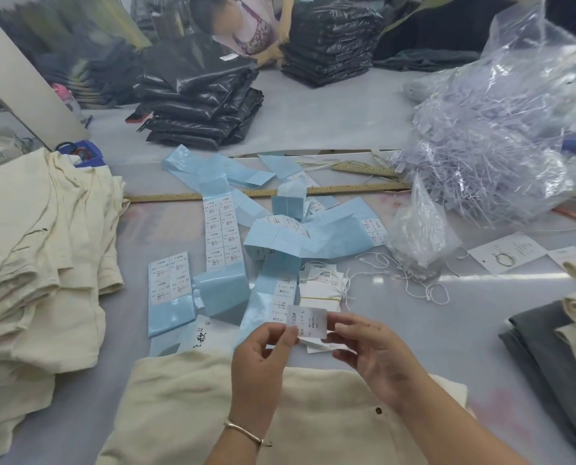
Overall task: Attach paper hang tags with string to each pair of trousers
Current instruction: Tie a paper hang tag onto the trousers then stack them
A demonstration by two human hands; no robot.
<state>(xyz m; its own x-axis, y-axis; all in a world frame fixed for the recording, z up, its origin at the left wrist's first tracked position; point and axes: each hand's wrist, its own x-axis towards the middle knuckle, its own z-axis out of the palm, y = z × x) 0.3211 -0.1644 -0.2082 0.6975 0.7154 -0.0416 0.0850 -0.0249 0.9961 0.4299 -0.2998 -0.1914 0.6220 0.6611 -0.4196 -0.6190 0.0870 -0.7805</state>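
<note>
Head view: the left hand [263,350] and right hand [370,347] each pinch one end of a small white printed sticker [307,321] between thumb and fingers, holding it flat above the cream trousers [186,407] at the near edge of the table [414,317]. Judged by its position, it is meant for a hang tag from the banded stack [320,290] just beyond, near the loose strings [410,280] and blue label strips [219,229].

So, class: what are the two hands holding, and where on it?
A small white printed label: left hand pinches its left edge, right hand its right edge.
</note>
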